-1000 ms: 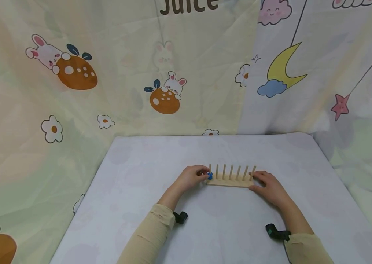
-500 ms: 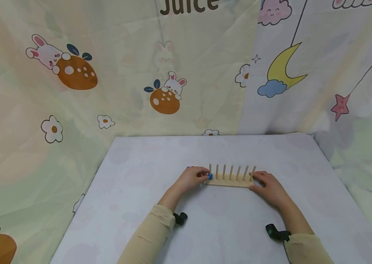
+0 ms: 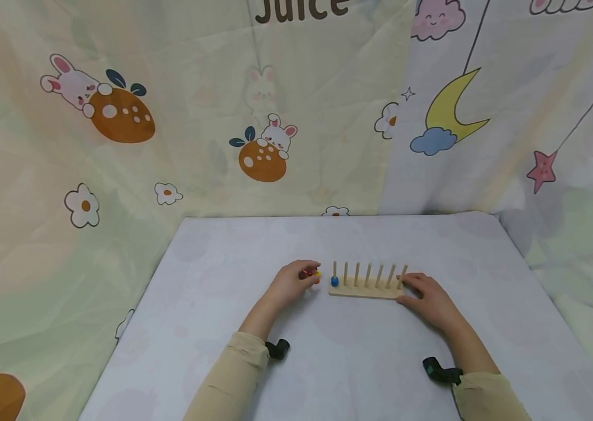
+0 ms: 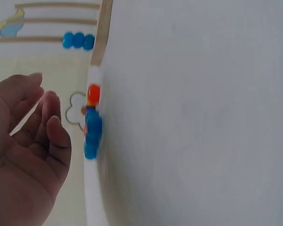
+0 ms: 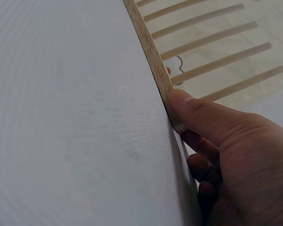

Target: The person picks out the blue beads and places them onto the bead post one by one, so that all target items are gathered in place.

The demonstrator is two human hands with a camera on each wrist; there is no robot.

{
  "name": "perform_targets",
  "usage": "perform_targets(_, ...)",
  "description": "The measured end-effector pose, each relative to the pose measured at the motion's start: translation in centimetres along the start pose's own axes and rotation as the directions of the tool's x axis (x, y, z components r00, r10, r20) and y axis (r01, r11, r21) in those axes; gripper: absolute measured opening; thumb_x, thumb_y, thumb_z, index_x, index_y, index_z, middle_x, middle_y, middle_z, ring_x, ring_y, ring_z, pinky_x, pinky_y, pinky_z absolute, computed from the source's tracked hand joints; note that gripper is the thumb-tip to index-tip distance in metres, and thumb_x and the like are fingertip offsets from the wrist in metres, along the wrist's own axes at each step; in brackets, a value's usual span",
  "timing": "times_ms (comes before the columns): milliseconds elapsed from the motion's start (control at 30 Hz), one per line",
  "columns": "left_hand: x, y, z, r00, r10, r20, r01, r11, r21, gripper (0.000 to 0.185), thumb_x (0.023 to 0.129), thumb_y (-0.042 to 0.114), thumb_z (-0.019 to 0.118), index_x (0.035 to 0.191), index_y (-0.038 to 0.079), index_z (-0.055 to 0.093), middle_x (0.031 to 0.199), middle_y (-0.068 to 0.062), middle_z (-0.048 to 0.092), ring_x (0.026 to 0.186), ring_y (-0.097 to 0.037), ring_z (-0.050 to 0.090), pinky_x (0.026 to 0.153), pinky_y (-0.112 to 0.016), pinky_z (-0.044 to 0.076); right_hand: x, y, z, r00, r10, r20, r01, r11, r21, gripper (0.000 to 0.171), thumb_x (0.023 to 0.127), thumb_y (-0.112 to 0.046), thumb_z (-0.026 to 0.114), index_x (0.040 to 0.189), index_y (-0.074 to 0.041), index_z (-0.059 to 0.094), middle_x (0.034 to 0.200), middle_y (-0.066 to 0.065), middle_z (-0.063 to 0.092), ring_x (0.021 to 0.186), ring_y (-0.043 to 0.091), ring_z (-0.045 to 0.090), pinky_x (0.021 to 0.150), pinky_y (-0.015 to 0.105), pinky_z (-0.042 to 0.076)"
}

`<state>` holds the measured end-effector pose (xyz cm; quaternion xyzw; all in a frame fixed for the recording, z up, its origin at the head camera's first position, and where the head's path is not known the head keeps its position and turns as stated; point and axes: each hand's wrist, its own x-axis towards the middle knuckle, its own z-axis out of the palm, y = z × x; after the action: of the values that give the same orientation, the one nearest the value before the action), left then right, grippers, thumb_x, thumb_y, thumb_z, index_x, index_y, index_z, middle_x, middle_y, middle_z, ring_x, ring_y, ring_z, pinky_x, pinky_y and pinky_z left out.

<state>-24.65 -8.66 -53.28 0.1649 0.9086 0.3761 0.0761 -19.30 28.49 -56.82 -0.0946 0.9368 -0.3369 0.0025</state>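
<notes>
A wooden peg board (image 3: 367, 291) with a row of upright pegs stands on the table. Several blue beads (image 4: 78, 40) are stacked at the bottom of its leftmost peg. My left hand (image 3: 288, 282) is left of the board, apart from it, fingers loosely bent and nothing between them in the left wrist view. Past those fingers lie loose blue beads (image 4: 93, 132) and a red-orange bead (image 4: 94, 93); in the head view, part of this colourful pile is hidden behind the hand. My right hand (image 5: 245, 148) grips the board's right end, thumb on its front edge.
The white table (image 3: 349, 362) meets a printed cloth backdrop (image 3: 196, 117) at its far edge. A black camera (image 3: 278, 349) sits on the left wrist and another black camera (image 3: 440, 372) on the right. The remaining pegs (image 5: 217, 43) hold no beads.
My left hand has let go at the leftmost peg and moved left, uncovering the blue beads there. Red and yellow beads now show beside its fingers. The right hand and board have stayed put.
</notes>
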Motion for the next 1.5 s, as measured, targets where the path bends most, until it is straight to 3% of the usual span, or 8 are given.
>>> perform_targets(233, -0.3, -1.8, -2.2, 0.992, -0.108, -0.066, 0.106, 0.994, -0.036, 0.033, 0.095, 0.030, 0.067, 0.128, 0.027, 0.064, 0.116, 0.006, 0.065, 0.104, -0.015, 0.061, 0.084, -0.032, 0.054, 0.1, -0.1, -0.1, 1.000, 0.009, 0.002, -0.009, 1.000, 0.000, 0.060, 0.089, -0.039, 0.072, 0.136, -0.006, 0.056, 0.139, 0.018, 0.052, 0.132, 0.044, 0.042, 0.105, 0.063, 0.034)
perform_targets(433, 0.0, -3.2, -3.0, 0.988, -0.135, -0.069, 0.134, 0.991, -0.021, 0.033, 0.096, 0.032, 0.066, 0.127, 0.024, 0.064, 0.118, 0.003, 0.064, 0.103, -0.015, 0.060, 0.085, -0.032, 0.054, 0.0, -0.2, -0.2, 1.000, 0.001, 0.007, -0.001, 1.000, -0.002, 0.060, 0.089, -0.038, 0.073, 0.136, -0.005, 0.056, 0.139, 0.019, 0.052, 0.132, 0.045, 0.041, 0.105, 0.063, 0.033)
perform_targets(867, 1.0, -4.2, -3.0, 0.988, -0.152, -0.022, 0.152, 0.987, 0.049, 0.026, 0.096, 0.031, 0.065, 0.120, 0.021, 0.068, 0.113, 0.001, 0.067, 0.106, -0.018, 0.061, 0.096, -0.040, 0.050, 0.0, 0.1, -0.1, 1.000, 0.002, 0.000, -0.002, 1.000, 0.005, 0.062, 0.089, -0.041, 0.072, 0.138, -0.006, 0.056, 0.140, 0.018, 0.051, 0.133, 0.044, 0.041, 0.106, 0.063, 0.033)
perform_targets(1033, 1.1, -4.5, -3.2, 0.990, -0.139, -0.018, 0.140, 0.987, 0.077, 0.017, 0.095, 0.027, 0.068, 0.109, 0.019, 0.070, 0.105, 0.001, 0.066, 0.099, -0.016, 0.060, 0.093, -0.039, 0.050, 0.1, 0.1, 0.0, 1.000, 0.003, 0.000, -0.003, 1.000, 0.002, 0.062, 0.089, -0.042, 0.071, 0.137, -0.007, 0.056, 0.140, 0.018, 0.051, 0.133, 0.044, 0.041, 0.106, 0.063, 0.033)
perform_targets(1233, 1.1, -4.3, -3.3, 0.993, -0.111, 0.032, 0.107, 0.988, 0.110, 0.018, 0.093, 0.023, 0.068, 0.111, 0.017, 0.069, 0.104, 0.000, 0.063, 0.096, -0.015, 0.057, 0.090, -0.038, 0.050, 0.0, -0.2, 0.0, 1.000, 0.013, -0.007, -0.013, 1.000, -0.001, 0.060, 0.089, -0.038, 0.073, 0.137, -0.006, 0.056, 0.139, 0.019, 0.051, 0.133, 0.044, 0.041, 0.106, 0.063, 0.033)
perform_targets(1500, 1.3, -4.2, -3.1, 0.995, -0.097, 0.030, 0.091, 0.983, 0.157, 0.020, 0.092, 0.028, 0.070, 0.109, 0.016, 0.069, 0.102, 0.000, 0.062, 0.093, -0.015, 0.055, 0.089, -0.037, 0.049, 0.0, -0.4, 0.2, 0.999, 0.031, -0.012, -0.031, 1.000, -0.001, 0.062, 0.089, -0.041, 0.072, 0.137, -0.005, 0.056, 0.140, 0.019, 0.052, 0.133, 0.044, 0.041, 0.106, 0.063, 0.033)
